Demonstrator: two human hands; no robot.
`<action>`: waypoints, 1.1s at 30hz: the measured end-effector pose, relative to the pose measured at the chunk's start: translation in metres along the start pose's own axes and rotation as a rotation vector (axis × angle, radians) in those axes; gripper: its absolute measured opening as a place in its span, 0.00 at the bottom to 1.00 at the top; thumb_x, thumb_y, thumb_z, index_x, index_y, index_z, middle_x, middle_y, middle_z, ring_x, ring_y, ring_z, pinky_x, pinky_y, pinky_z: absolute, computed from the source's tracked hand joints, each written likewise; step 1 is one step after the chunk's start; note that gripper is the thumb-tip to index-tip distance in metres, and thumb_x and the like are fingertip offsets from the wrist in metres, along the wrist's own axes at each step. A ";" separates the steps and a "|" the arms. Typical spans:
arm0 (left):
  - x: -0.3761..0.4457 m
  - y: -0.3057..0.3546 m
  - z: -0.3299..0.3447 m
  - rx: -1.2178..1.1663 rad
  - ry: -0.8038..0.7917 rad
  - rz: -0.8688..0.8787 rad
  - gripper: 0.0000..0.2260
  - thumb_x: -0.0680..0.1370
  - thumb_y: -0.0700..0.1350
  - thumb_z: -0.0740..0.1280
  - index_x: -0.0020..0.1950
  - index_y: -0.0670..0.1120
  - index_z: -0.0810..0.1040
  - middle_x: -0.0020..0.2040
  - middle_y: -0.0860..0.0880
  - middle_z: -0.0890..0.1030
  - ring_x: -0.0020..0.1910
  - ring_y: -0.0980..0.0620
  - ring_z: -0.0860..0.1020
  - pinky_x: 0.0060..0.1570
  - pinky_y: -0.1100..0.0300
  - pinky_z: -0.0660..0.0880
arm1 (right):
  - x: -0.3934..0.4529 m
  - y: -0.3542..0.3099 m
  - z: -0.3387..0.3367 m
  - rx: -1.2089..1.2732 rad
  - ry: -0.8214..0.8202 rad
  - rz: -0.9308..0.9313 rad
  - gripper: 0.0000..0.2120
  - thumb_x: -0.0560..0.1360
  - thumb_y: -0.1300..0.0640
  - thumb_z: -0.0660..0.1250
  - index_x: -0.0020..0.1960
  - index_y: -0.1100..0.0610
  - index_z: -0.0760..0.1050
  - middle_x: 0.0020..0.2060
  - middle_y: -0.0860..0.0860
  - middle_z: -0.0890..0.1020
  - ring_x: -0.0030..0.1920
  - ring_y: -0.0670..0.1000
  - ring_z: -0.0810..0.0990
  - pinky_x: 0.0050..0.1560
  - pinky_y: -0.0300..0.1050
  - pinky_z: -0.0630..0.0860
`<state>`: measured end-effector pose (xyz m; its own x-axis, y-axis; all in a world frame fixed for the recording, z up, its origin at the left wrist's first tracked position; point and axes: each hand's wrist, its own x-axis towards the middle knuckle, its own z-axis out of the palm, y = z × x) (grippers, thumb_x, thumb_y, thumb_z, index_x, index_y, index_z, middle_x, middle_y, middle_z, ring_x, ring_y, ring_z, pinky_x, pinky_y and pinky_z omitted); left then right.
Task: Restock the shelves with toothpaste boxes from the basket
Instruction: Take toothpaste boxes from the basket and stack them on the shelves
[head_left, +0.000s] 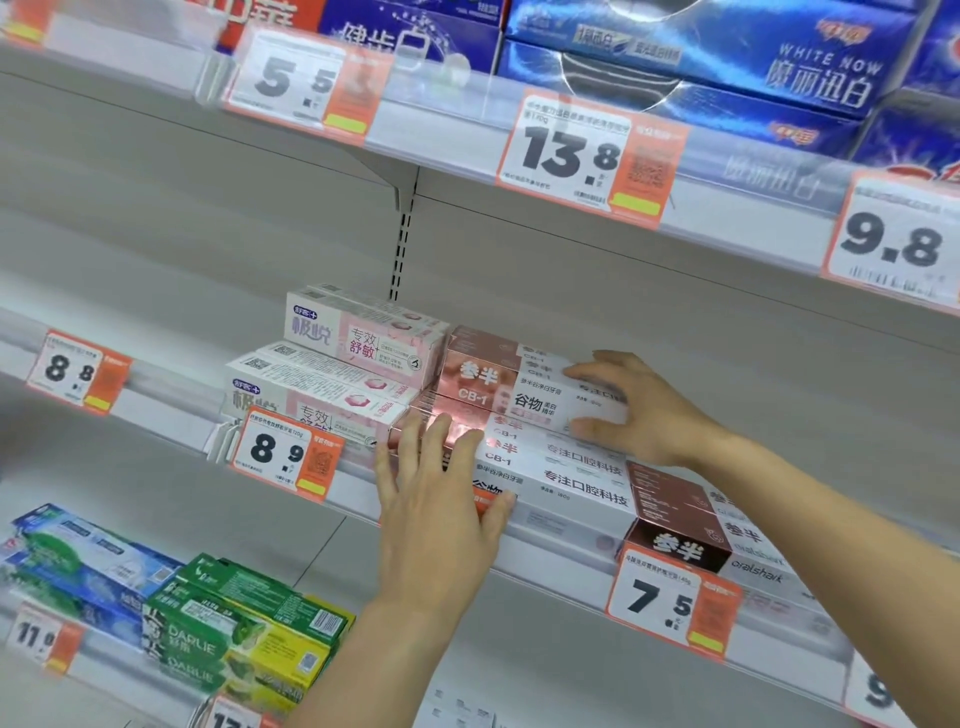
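Observation:
Several rose-gold and white toothpaste boxes lie stacked on the middle shelf (561, 525). My right hand (628, 410) grips the right end of the top box (519, 387), thumb below and fingers above. My left hand (441, 499) lies flat with straight fingers against the front of the lower boxes (561, 467) at the shelf edge. To their left stand stacked pink and white boxes (358, 353). A dark brown box (680, 525) sits to the right. The basket is out of view.
Price tags hang along the shelf edges, such as 8.9 (285, 452) and 7.5 (670, 603). Blue boxes (701, 57) fill the upper shelf. Green and yellow Darlie boxes (244, 629) and blue boxes (78, 556) sit on the lower shelf. The middle shelf's left and right parts are bare.

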<state>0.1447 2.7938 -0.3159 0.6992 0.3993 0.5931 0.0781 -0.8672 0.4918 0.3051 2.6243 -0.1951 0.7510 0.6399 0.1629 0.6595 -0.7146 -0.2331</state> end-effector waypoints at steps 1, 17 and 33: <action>0.000 0.000 0.000 0.001 -0.002 0.000 0.24 0.74 0.58 0.71 0.68 0.50 0.74 0.71 0.47 0.71 0.77 0.42 0.59 0.78 0.39 0.52 | -0.001 -0.001 -0.001 -0.027 -0.045 0.019 0.32 0.75 0.46 0.72 0.75 0.37 0.63 0.78 0.49 0.57 0.77 0.52 0.60 0.76 0.50 0.59; -0.001 0.005 -0.002 0.021 -0.019 -0.016 0.25 0.75 0.58 0.69 0.70 0.49 0.73 0.73 0.46 0.70 0.78 0.41 0.57 0.78 0.40 0.49 | -0.002 -0.017 0.011 -0.363 -0.105 0.022 0.35 0.82 0.44 0.61 0.80 0.37 0.41 0.79 0.51 0.53 0.77 0.56 0.53 0.68 0.56 0.70; -0.019 0.019 -0.024 -0.137 0.095 0.129 0.17 0.75 0.47 0.72 0.60 0.43 0.74 0.57 0.46 0.75 0.58 0.46 0.71 0.58 0.50 0.71 | -0.160 -0.067 0.071 0.410 0.579 -0.196 0.04 0.73 0.62 0.73 0.41 0.54 0.80 0.35 0.44 0.82 0.35 0.46 0.81 0.37 0.39 0.77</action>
<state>0.1158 2.7773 -0.3028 0.6260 0.3192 0.7114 -0.1098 -0.8672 0.4857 0.1384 2.5896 -0.2737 0.5922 0.4125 0.6922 0.8036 -0.3665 -0.4690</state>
